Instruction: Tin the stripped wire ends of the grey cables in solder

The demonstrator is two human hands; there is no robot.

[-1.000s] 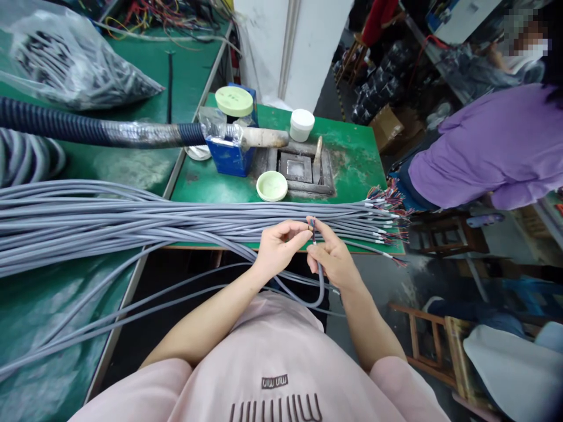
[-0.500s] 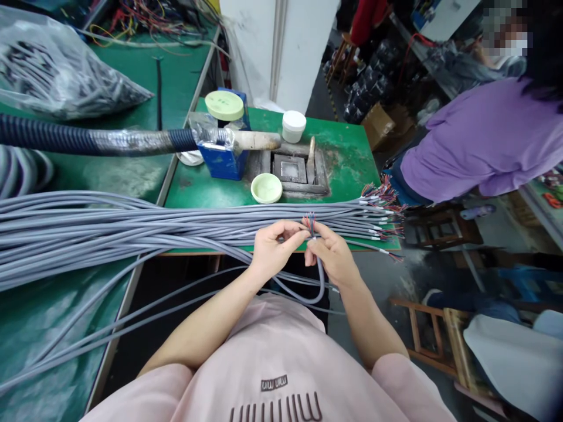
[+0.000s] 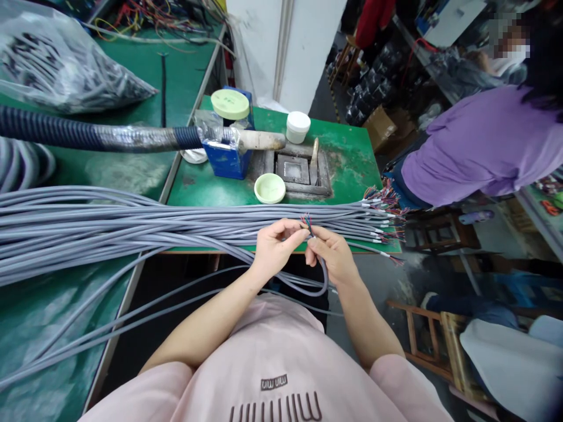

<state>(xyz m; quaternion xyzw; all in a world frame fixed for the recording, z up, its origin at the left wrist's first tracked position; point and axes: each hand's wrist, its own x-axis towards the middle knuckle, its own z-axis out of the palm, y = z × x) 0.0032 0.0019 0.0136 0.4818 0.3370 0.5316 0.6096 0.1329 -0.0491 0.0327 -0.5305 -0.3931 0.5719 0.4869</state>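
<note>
A grey multi-core cable (image 3: 324,274) bends up into my right hand (image 3: 334,255), which grips it just below its stripped end. Thin coloured wires (image 3: 307,220) stand up from that end, red and blue-green among them. Thumb and forefinger of my left hand (image 3: 276,247) are pinched together at the base of these wires; the exact contact is too small to see. Right behind both hands lies a thick bundle of grey cables (image 3: 185,220), its stripped ends (image 3: 387,211) fanned out at the table's right side.
On the green table (image 3: 347,167) are a square solder pot (image 3: 292,171), a pale green dish (image 3: 270,189), a white tub (image 3: 298,127) and a blue box (image 3: 226,159). A ribbed hose (image 3: 145,138) crosses from the left. A person in purple (image 3: 479,146) is at the right.
My hands keep their grip on the cable end, with the wires tilted slightly more to the left. The whole view has shifted a little; nothing else has visibly moved.
</note>
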